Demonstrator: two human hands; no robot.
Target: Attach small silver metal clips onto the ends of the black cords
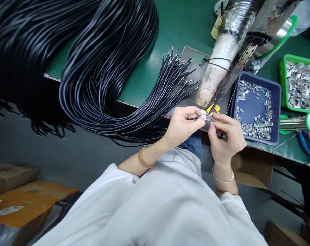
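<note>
My left hand [185, 123] pinches the end of a black cable [194, 118] between thumb and forefinger, with white wrapping on its fingertips. Close beside it, my right hand [225, 135] has thumb and fingers closed at a small silvery piece [208, 117] by the cable's tip. What exactly the right fingers grip is too small to tell. Just behind the fingertips sits a yellow piece [214, 108], below the wrapped white tube [213, 73]. A thick bundle of black cables [144, 116] curves in from the left, its stripped ends fanned out over a dark board [193, 54].
To the right, a blue tray [256, 106] holds many small metal connector shells, and a green bin [301, 83] holds more. A wire spool [293, 123] lies near the table's front edge. More cables hang at left. Cardboard boxes [29, 201] stand on the floor.
</note>
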